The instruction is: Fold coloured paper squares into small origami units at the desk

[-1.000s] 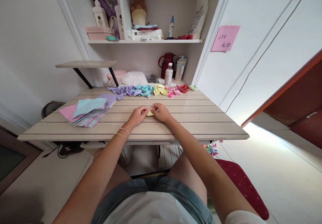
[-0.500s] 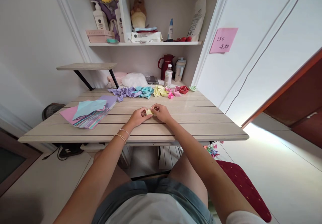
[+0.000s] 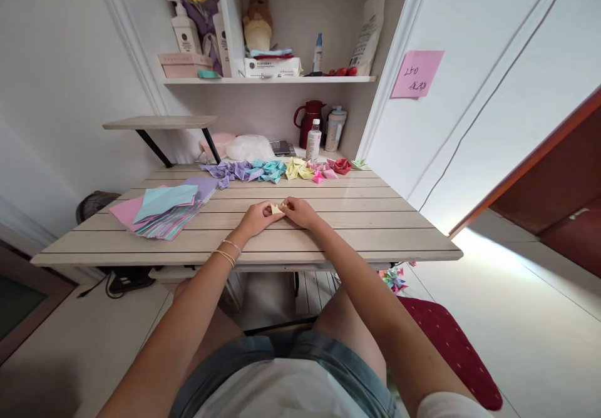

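Note:
Both hands meet over the middle of the slatted table (image 3: 366, 239), around a small folded piece of yellow paper (image 3: 275, 209). My left hand (image 3: 257, 217) pinches the paper from the left. From the right, the fingers of my right hand (image 3: 298, 211) close on its other edge. Behind them runs a row of folded paper pieces: purple (image 3: 235, 171), blue (image 3: 270, 170), yellow (image 3: 298, 168), pink (image 3: 323, 171), red (image 3: 342, 166) and pale green (image 3: 359, 164). A fanned stack of coloured sheets (image 3: 164, 211) lies to the left.
A small raised stand (image 3: 162, 122) is at the back left. A clear bottle (image 3: 313, 141), a red jug (image 3: 308, 124) and a tumbler (image 3: 335, 129) stand behind the row. A red cushion (image 3: 451, 343) is at lower right.
The fingers of my right hand have shifted slightly on the yellow paper, which now shows a plainer, more pointed shape. The view has moved a little.

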`<state>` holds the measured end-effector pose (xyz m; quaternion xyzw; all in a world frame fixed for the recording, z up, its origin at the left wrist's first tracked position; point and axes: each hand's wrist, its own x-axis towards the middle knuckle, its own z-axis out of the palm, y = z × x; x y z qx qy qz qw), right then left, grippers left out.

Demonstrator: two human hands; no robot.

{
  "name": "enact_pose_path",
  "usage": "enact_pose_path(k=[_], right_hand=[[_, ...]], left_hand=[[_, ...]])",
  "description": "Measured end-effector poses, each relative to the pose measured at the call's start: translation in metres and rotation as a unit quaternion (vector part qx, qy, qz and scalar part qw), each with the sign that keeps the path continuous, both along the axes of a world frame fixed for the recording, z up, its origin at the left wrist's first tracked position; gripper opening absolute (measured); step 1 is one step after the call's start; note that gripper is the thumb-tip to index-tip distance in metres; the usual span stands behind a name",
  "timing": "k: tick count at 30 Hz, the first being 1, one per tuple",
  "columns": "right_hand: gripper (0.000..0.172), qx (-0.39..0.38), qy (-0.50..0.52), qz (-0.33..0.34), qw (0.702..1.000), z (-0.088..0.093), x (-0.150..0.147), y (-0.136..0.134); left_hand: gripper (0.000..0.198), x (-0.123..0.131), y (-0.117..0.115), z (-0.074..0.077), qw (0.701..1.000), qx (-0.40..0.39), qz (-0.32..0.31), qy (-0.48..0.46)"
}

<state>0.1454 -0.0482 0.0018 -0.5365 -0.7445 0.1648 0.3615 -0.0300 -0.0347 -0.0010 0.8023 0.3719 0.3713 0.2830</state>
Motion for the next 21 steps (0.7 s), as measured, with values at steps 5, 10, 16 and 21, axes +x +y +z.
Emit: enact_pose_path(k=[5,10,16,21], right_hand=[[0.018,-0.019,-0.018,0.007,1.0,0.004,0.003,-0.002],[0.018,-0.011,-0.022,0.019,1.0,0.003,0.005,-0.001],[0.021,-0.018,0.016,0.02,1.0,0.003,0.005,-0.001],[0.018,0.002,0.049,0.023,0.999,0.002,0.005,-0.001]], left_hand=[[0.036,0.0,-0.001,0.0,0.998,0.039,0.0,0.044],[0.036,0.001,0.001,0.0,0.995,0.062,-0.004,0.074],[0.037,0.0,0.003,-0.003,0.999,0.037,-0.001,0.03],[0.041,0.0,0.009,-0.008,0.999,-0.008,0.025,-0.041]])
